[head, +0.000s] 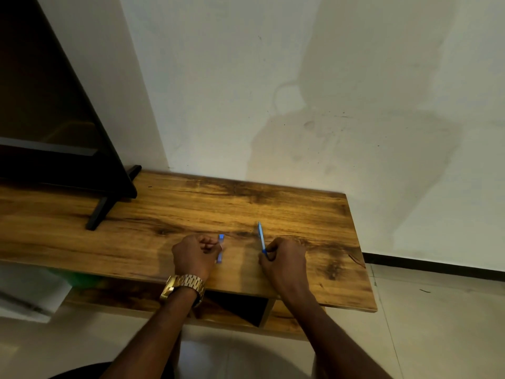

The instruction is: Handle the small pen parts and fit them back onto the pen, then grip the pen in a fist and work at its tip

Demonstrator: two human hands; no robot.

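Observation:
Both my hands rest on a wooden tabletop (pixel 300 214) near its front edge. My left hand (pixel 195 255), with a gold watch (pixel 184 288) on the wrist, has its fingers curled round a short blue piece, perhaps a pen cap (pixel 220 248), which sticks out on the hand's right side. My right hand (pixel 284 259) pinches the near end of a thin blue pen (pixel 261 237). The pen points away from me toward the wall. The two blue pieces are a short gap apart.
A black flat screen (pixel 54 119) on a black foot (pixel 99 212) stands at the table's left. A pale wall (pixel 328 91) runs behind the table. Under the top is a dark open compartment (pixel 237 307). Tiled floor (pixel 437 324) lies to the right.

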